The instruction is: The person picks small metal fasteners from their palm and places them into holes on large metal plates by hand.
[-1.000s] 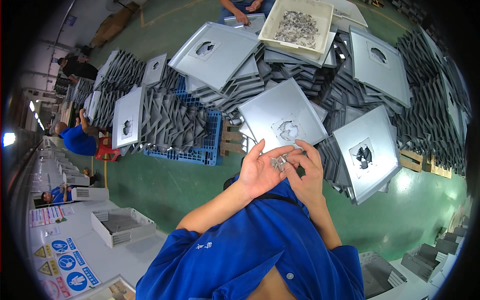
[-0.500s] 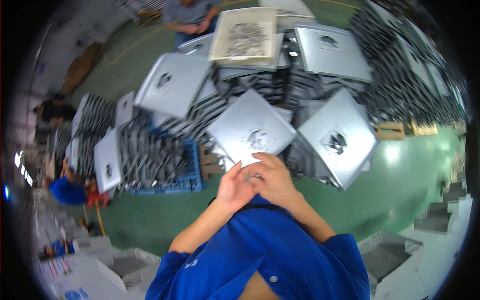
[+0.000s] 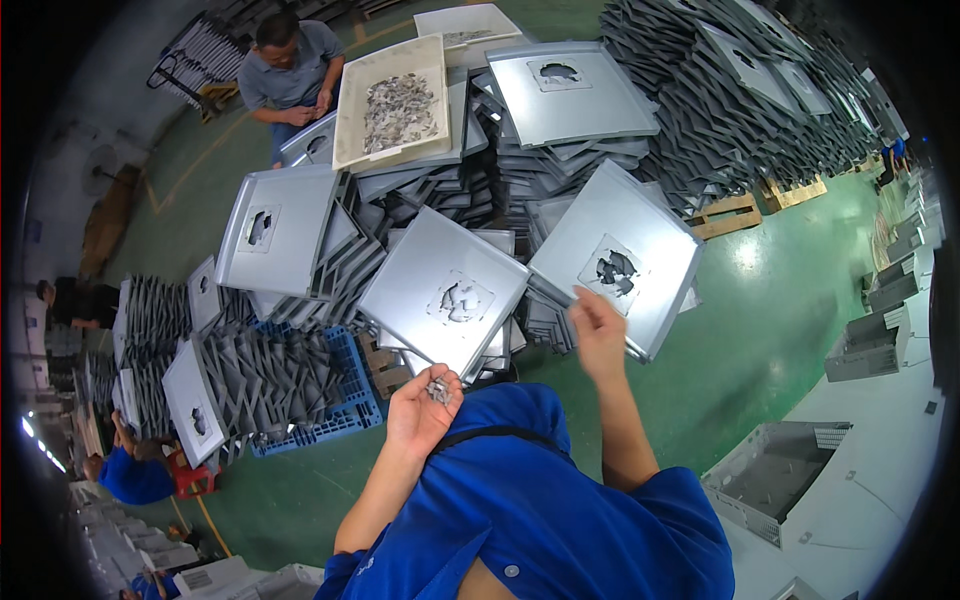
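My left hand (image 3: 416,420) is palm up in front of my waist, its fingers curled round several small metal clips (image 3: 438,390). Beyond it lies a square silver sheet-metal panel (image 3: 415,272) with a ragged opening in its middle. On the right, my right hand (image 3: 602,338) is over the near part of another silver panel (image 3: 655,240), just short of its opening. Its fingers are bent together; whatever they pinch is too small to make out. Both panels lie on top of stacks of similar ones.
A cream bin (image 3: 350,130) of small metal pieces rests on the stacks at the far side. A co-worker in a grey shirt (image 3: 290,75) sits behind it. More panel stacks (image 3: 285,375) stand left on a blue pallet (image 3: 352,365); wooden pallets (image 3: 725,214) carry others at right.
My hands, together before, have separated. The right one has moved right and forward to the right panel; the left one has moved left, now showing the clips. My view has shifted right.
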A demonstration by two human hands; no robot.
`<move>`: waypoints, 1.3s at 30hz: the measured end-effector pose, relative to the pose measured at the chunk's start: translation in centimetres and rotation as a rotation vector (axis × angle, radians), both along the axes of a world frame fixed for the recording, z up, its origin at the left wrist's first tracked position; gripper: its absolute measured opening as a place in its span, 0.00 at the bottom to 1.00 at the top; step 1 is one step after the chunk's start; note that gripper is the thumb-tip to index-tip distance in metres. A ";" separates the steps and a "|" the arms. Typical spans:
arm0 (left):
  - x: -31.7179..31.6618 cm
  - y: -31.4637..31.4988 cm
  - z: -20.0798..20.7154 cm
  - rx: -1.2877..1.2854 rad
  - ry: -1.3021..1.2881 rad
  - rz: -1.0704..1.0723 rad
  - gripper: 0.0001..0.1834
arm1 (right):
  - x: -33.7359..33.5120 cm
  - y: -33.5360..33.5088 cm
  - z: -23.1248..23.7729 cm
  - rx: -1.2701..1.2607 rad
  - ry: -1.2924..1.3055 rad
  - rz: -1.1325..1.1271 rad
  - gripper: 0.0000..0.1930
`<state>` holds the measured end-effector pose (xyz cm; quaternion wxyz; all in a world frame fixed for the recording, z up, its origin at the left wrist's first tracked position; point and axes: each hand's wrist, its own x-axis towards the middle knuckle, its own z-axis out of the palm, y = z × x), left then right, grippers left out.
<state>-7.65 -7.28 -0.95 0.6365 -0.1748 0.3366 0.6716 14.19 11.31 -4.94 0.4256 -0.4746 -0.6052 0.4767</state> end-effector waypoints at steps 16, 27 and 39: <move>0.3 0.5 0.1 -0.080 0.027 0.016 0.12 | 5.9 12.9 -11.9 0.082 -0.406 -0.207 0.09; 0.5 0.7 -0.2 -0.086 0.034 0.004 0.12 | 5.7 13.5 -13.8 0.094 -0.432 -0.169 0.08; 0.2 1.4 -0.5 -0.073 0.027 -0.014 0.12 | 5.7 14.0 -13.3 0.068 -0.515 -0.169 0.09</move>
